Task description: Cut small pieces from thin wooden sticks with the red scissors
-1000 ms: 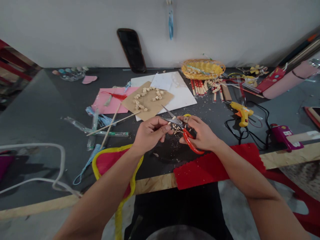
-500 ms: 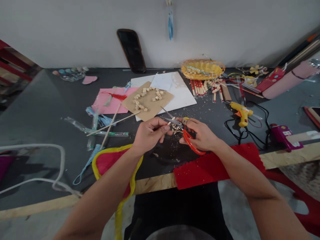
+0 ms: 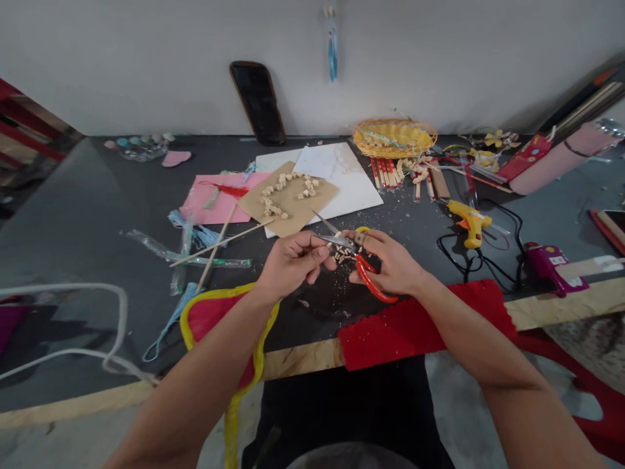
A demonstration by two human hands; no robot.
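Observation:
My right hand [image 3: 390, 264] is closed round the red-handled scissors [image 3: 367, 277], whose blades point left and stand apart. Between the blades is a short end of a pale wooden stick [image 3: 333, 245], pinched by my left hand [image 3: 295, 260]; most of the stick is hidden by the fingers. Below the blades lies a small heap of short cut stick pieces [image 3: 343, 255] with crumbs round it. Beyond my hands, clusters of pale pieces [image 3: 273, 207] form a broken ring on a brown card [image 3: 312, 202].
A yellow basket [image 3: 395, 138] stands at the back, red-tipped stick bundles [image 3: 387, 172] before it. To the right are a yellow glue gun [image 3: 469, 223] with a black cord and a pink bottle [image 3: 561, 159]. Two long sticks [image 3: 219, 244] lie crossed at left. Red cloth [image 3: 390, 335] covers the front edge.
The scissor blades have shifted slightly on the stick, and less of it shows beyond my left fingertips. Both hands stay in nearly the same place.

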